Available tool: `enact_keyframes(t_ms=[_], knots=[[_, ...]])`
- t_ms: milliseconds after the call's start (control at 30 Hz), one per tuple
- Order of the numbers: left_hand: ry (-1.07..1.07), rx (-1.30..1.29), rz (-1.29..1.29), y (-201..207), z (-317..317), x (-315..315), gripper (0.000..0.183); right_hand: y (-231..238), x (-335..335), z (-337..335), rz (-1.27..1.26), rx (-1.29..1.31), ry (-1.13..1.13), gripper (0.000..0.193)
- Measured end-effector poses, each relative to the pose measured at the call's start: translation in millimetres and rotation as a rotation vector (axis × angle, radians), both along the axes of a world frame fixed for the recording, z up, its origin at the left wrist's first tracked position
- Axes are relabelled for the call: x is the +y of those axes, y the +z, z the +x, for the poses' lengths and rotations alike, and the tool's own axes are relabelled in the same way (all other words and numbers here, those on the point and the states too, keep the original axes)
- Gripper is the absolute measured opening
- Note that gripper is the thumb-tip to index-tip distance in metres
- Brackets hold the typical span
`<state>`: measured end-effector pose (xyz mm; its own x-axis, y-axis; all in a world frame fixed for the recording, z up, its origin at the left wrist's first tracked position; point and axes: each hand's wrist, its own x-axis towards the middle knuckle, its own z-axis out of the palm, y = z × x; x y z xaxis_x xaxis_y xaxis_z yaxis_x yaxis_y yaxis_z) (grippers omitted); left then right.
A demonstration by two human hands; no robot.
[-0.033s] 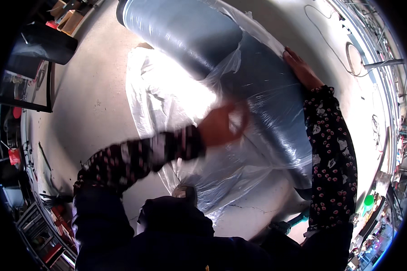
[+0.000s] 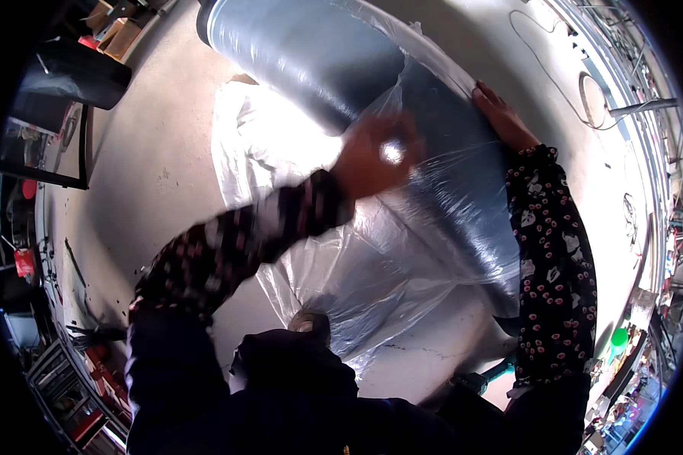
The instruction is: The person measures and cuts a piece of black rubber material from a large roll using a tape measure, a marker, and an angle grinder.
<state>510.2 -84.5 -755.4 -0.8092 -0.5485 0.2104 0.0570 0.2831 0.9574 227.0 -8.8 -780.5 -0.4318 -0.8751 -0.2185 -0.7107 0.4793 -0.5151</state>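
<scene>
A large dark grey roll, wrapped in clear plastic film, lies slantwise before me from the upper left to the lower right. Loose film spreads from its left side over the floor. My left hand is above the middle of the roll, smeared by motion, its fingers curled in; a bright glint shows among them, and what they hold is unclear. Creases in the film run close to this hand. My right hand rests flat with fingers stretched along the roll's right edge, on the film.
A dark cylinder and a black frame stand at the left, with cardboard boxes behind. A cable curves over the floor at the upper right. A green-and-black tool lies near my right elbow, and a green-topped item is farther right.
My left hand has moved up and away from me over the film, still curled. The right hand stays on the roll's edge, with its forearm shifted slightly left.
</scene>
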Motion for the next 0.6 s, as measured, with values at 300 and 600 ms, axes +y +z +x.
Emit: enact_keyframes(t_ms=[300, 600], knots=[[0.054, -0.658, -0.189, 2.7, -108.2, -67.7, 0.059, 6.7, 69.0, -27.5, -0.162, -0.55, -0.109, 0.062], [-0.646, -0.789, -0.349, -11.7, -38.5, 124.3, 0.06, 15.7, 287.4, -85.2, -0.004, -0.556, -0.562, 0.071]])
